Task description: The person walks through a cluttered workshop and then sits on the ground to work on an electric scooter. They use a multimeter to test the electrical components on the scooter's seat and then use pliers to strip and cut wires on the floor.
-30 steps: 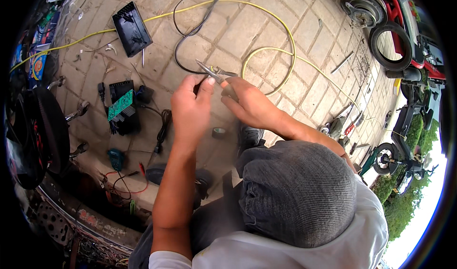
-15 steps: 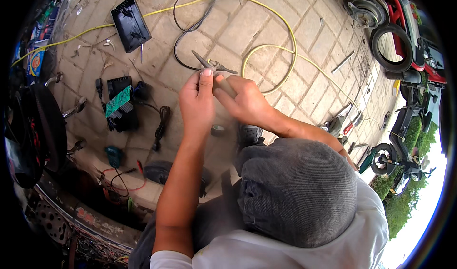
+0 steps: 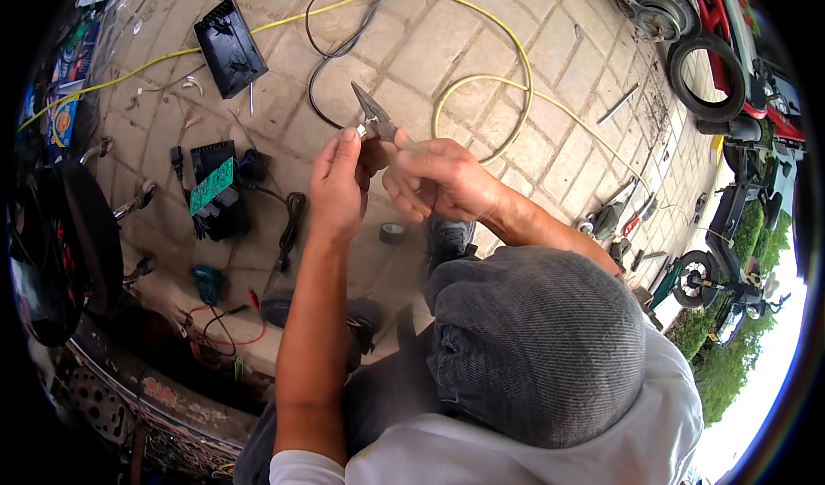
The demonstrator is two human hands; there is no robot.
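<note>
In the middle of the head view, my right hand is closed on the handles of needle-nose pliers. Their jaws lie together, with the tips pointing up and to the left. Close beside the pliers, my left hand pinches a small shiny metal piece between thumb and fingers; its exact kind is too small to tell. A black cable runs down to the left fingertips, and whether it joins the metal piece is hidden.
A black plastic case half and a green circuit board lie left on the paving, near a coiled black cord. A yellow cable loops beyond my hands. A tape roll lies below them. A tyre stands far right.
The pliers' jaws have come together from a wide spread and now point up-left. My left hand has shifted slightly left, and my right fingers have changed position on the handles.
</note>
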